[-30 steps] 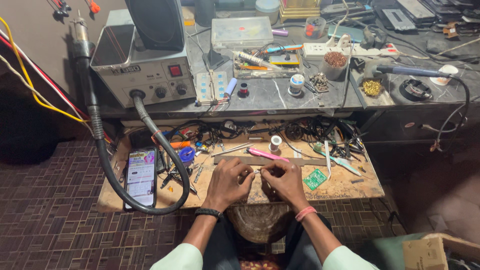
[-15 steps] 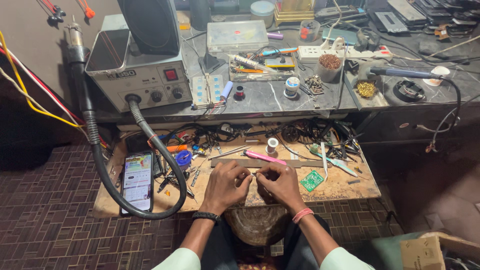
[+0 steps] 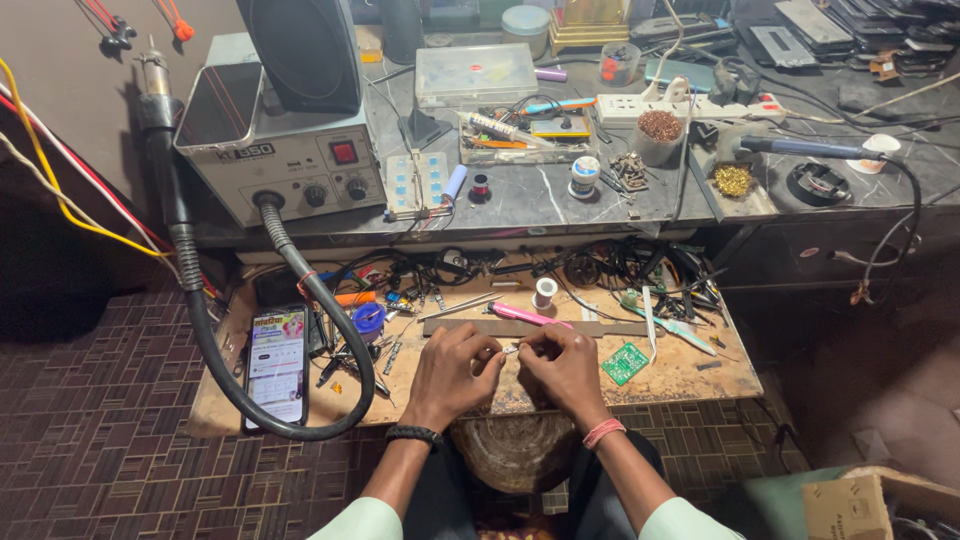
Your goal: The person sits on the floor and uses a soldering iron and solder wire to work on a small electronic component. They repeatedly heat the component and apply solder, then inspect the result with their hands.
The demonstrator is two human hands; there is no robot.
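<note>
Head view, looking down on a low wooden work board (image 3: pixel 690 375). Left hand (image 3: pixel 452 372) and right hand (image 3: pixel 565 368) meet knuckle to knuckle at the board's near edge, fingers curled narrow, pinching between them a small pale metallic part (image 3: pixel 508 350); what kind of part it is cannot be told. Both forearms rise from 6 o'clock, the left wrist bearing a black band (image 3: pixel 414 434), the right wrist a pink band (image 3: pixel 603 432).

At 12 o'clock of the hands, just beyond the fingertips, lies a pink-handled tool (image 3: pixel 528 316) across a grey flat bar (image 3: pixel 600 327), with a white spool (image 3: pixel 544 293) farther out. At 3 o'clock, near the right hand, lies a small green circuit board (image 3: pixel 626 362). At 9 o'clock, apart from the left hand, a lit smartphone (image 3: pixel 276 366) lies face up, ringed by a black ribbed hose (image 3: pixel 215 365). The hose runs toward 11 o'clock to a grey box-shaped rework station (image 3: pixel 290 165) on the dark stone bench (image 3: pixel 560 200). At 1 o'clock on the bench stands a white power strip (image 3: pixel 680 108).
</note>
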